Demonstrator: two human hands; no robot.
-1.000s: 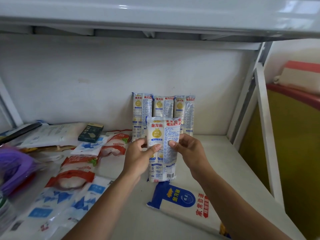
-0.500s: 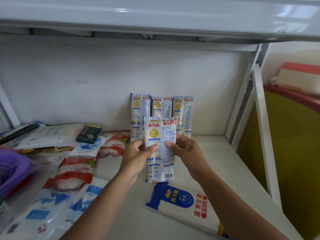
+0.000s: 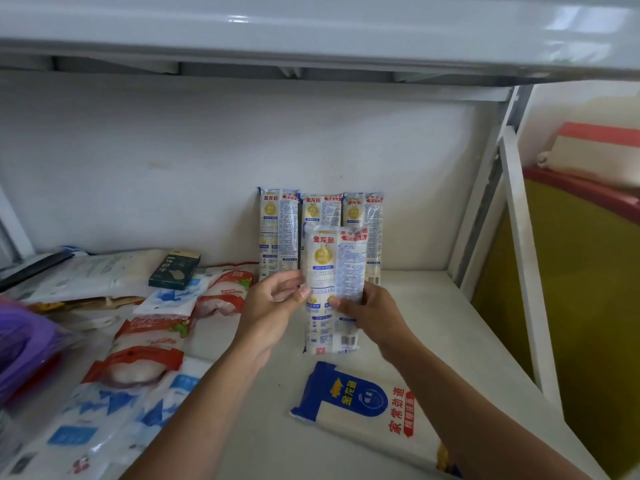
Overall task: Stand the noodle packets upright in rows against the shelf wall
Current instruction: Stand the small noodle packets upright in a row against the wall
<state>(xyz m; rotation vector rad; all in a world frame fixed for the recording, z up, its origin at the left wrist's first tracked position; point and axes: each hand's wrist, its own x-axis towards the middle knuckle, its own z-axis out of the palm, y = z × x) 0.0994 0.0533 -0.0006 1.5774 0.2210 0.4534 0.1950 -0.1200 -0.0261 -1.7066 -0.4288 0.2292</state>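
Noodle packets (image 3: 278, 230): four. Three upright against shelf wall (image 3: 173, 168), behind grip. Fourth packet (image 3: 334, 268) upright, right hand (image 3: 372, 315) curled round it, blocking middle one. Left hand (image 3: 273, 306) thumb at its edge, hold unclear. One blue-label bag (image 3: 360, 407) flat below grip; one dark box (image 3: 175, 270) left.

We find bare shelf floor (image 3: 424, 308) right of upright packets (image 3: 278, 230), open to right post (image 3: 490, 206). Centre blocked by held packet (image 3: 332, 258) before them. Left half crowded with flat bags (image 3: 138, 362); blue-labelled bag (image 3: 360, 400) lies near. Overhead, upper shelf (image 3: 311, 26) limits headroom.
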